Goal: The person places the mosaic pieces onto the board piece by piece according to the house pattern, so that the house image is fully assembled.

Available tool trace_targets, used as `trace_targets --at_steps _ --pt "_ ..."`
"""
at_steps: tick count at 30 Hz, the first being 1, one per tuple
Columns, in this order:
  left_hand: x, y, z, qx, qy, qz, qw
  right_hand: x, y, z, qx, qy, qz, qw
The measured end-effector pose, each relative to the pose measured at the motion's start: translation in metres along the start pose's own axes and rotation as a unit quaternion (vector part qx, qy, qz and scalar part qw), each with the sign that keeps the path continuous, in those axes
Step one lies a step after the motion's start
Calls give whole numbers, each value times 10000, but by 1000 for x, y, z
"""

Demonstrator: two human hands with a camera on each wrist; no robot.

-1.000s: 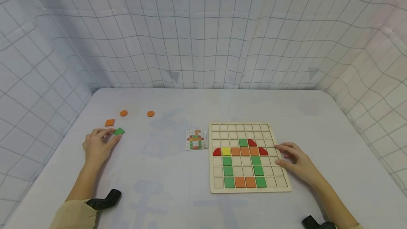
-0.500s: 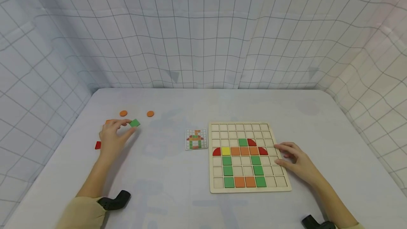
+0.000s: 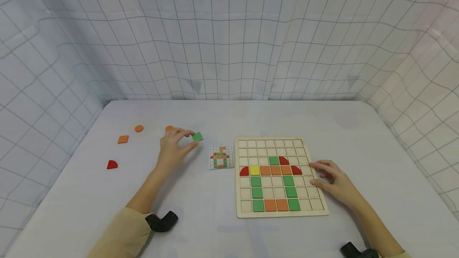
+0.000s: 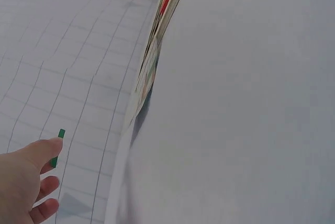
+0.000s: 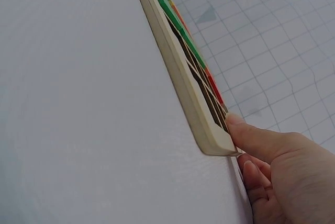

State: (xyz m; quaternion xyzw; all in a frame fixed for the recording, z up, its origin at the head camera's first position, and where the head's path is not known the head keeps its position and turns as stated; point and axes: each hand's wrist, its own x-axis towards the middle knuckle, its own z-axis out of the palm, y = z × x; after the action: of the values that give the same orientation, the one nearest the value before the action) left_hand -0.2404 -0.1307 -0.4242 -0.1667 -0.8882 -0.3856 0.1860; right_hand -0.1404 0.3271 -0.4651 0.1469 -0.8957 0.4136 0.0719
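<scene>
My left hand (image 3: 171, 150) pinches a green square tile (image 3: 197, 136) between thumb and fingertips, up left of a small printed pattern card (image 3: 221, 157). Seen edge-on in the left wrist view, the tile (image 4: 54, 161) sticks out past the thumb. A wooden grid board (image 3: 282, 214) bears green, orange, yellow and red tiles in its cells. Along its right edge rest the thumb and fingertips of my right hand (image 3: 335, 182), spread apart. The right wrist view has that thumb (image 5: 256, 139) on the rim near the board's corner (image 5: 214, 143).
At the left of the table lie an orange round tile (image 3: 139, 128), an orange square tile (image 3: 123, 139) and a red quarter-round tile (image 3: 112, 165). Another orange round tile (image 3: 169, 128) is partly hidden behind my left hand. A gridded white curtain (image 3: 229, 43) surrounds the table.
My left hand has carried the green square tile to the right, from the loose tiles to near the card. The red quarter-round tile has come into view. My right hand stays at the board.
</scene>
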Motion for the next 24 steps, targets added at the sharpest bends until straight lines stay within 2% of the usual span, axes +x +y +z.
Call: trace_targets --at_steps 9,14,18,24 --pt "4 34 50 24 -526 611 9967 0 -1 0 -1 -14 41 10000" --pt "5 52 72 -94 -749 912 9930 0 -2 -1 20 -13 39 10000" --pt "5 62 88 -165 -944 1035 9900 0 -2 0 23 -18 44 10000" --pt "5 73 108 51 -1340 1144 9843 0 -1 0 -60 -4 76 10000"
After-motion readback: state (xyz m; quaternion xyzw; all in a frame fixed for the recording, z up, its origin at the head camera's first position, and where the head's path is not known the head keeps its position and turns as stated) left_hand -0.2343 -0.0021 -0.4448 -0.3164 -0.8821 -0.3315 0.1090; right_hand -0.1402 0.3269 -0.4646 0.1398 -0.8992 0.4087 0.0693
